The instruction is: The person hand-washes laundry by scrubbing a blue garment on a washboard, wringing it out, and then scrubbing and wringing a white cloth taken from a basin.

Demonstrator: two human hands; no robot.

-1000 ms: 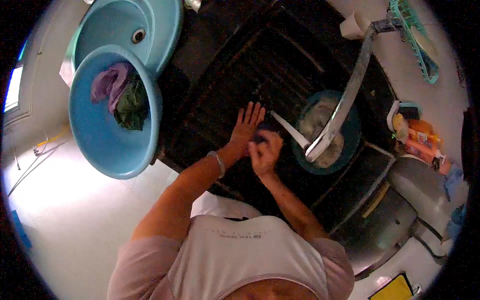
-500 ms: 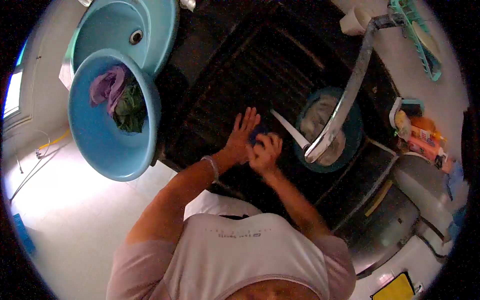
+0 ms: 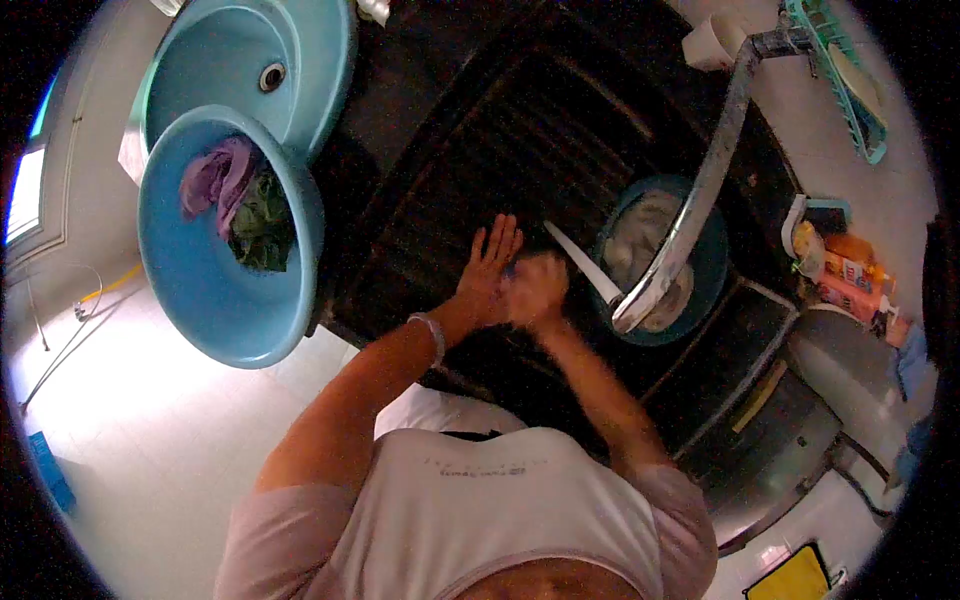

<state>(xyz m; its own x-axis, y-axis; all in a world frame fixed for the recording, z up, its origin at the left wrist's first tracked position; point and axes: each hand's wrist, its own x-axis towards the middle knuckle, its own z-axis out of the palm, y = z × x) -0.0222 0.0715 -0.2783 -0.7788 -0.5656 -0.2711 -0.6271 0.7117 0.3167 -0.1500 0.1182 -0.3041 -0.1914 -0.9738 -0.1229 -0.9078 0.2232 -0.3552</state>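
Note:
My left hand [image 3: 487, 277] lies over the dark ribbed sink board [image 3: 520, 140], palm down with its fingers stretched out. Close against it is my right hand [image 3: 537, 292], curled and smeared by motion. A bit of dark blue cloth [image 3: 509, 271] shows between the two hands; most of it is hidden under the right fingers. Just right of the hands a metal tap [image 3: 690, 225] reaches over a blue-green basin [image 3: 713, 262] that holds wet greyish cloth [image 3: 640, 235].
On the left, a light blue tub [image 3: 165, 290] holds purple cloth [image 3: 215, 180] and green cloth [image 3: 262, 225]. A larger blue basin [image 3: 325, 90] with a drain plug sits behind it. Bottles [image 3: 850, 285], a white cup [image 3: 708, 45] and a green rack [image 3: 840, 90] stand at the right.
My right hand has shifted slightly at the left hand's side and is now more blurred, covering more of the dark blue cloth. The left hand stays flat in about the same place.

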